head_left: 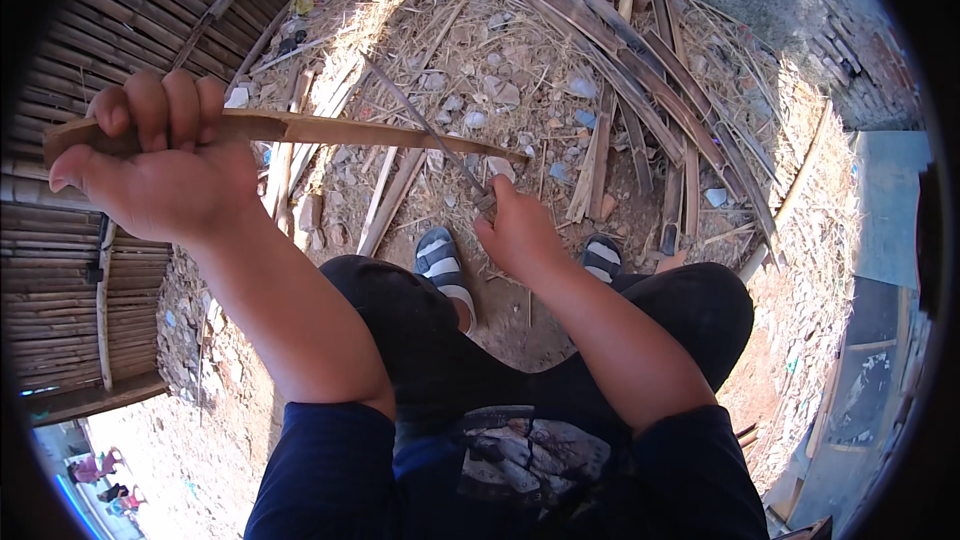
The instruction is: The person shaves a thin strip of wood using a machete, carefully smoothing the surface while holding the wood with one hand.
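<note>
My left hand (165,155) is raised at the left, its fingers wrapped round the wide end of a split bamboo strip (340,130). The strip runs to the right, narrowing to a tip in front of my right hand. My right hand (522,230) is closed round the handle of a long, thin-bladed knife (412,107). Its blade points up and to the left and crosses the strip near the strip's right end. Whether blade and strip touch I cannot tell. Most of the handle is hidden in my fist.
A pile of split bamboo pieces (665,105) lies ahead to the right. Stones, straw and scraps litter the dirt ground around my sandalled feet (437,255). A bamboo slat wall (110,30) stands at left, a rough wall (790,0) at far right. Distant people (95,467) sit lower left.
</note>
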The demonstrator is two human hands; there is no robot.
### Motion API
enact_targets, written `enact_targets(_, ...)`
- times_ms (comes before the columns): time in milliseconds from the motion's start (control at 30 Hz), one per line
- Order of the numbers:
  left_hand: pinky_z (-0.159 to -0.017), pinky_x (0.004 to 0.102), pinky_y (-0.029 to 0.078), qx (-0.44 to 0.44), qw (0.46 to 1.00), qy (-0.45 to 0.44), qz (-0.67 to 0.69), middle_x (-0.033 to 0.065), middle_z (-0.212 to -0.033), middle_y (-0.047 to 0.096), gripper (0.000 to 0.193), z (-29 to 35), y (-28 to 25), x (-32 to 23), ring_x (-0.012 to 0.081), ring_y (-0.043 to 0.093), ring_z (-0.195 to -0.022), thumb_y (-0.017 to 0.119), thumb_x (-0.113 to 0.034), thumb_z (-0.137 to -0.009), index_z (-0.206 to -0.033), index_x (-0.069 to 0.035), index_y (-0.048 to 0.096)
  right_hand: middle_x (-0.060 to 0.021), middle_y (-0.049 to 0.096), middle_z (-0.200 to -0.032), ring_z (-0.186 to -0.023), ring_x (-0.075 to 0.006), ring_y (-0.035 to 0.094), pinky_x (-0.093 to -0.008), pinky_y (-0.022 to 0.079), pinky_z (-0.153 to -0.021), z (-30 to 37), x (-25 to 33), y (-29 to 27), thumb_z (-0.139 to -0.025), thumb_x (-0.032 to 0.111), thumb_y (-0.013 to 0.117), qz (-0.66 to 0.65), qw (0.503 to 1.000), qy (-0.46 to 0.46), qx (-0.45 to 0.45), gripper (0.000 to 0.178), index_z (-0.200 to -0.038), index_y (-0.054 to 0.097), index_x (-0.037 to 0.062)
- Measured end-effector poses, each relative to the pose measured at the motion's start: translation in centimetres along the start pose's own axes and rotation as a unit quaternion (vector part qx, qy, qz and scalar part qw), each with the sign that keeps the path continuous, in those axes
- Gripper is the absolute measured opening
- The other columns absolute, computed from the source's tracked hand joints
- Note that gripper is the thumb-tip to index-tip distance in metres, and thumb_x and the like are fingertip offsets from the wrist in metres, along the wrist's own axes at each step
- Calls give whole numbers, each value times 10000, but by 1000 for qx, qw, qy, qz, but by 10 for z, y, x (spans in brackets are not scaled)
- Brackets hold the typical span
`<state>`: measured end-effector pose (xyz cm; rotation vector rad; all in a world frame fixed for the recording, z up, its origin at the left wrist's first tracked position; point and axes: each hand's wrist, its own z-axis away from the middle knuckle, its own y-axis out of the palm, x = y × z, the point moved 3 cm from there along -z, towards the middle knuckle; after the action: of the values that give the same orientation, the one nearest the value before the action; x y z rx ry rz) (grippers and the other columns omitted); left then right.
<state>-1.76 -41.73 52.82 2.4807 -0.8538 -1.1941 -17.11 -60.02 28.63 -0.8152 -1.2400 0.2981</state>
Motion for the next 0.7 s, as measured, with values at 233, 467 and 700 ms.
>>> enact_targets(233,-495,258,203,0,1000,3,8,-31,-590,289,643,-7,-4,2,95,218,-493,394,-801,-884,-802,-164,432,-272,674,-951,-924,-456,654,-533,521,-816,-26,-84,19,-842,177,639,53,995,77,29,317,-1093,544,8)
enact_targets(467,-497,261,214,-22,999,-3,-38,-45,-593,301,652,-5,-3,3,85,229,-490,501,-823,-811,-796,-174,441,-255,659,-866,-852,-469,635,-548,500,-759,-4,11,-7,-832,199,663,-18,997,-68,-23,389,-1136,515,8)
enact_targets(700,-494,259,216,3,1000,-15,0,-49,-596,308,651,-9,-14,5,84,235,-490,515,-819,-806,-799,-170,452,-291,668,-942,-919,-463,653,-525,521,-825,-14,-126,52,-799,136,642,58,987,146,20,407,-1136,506,-46)
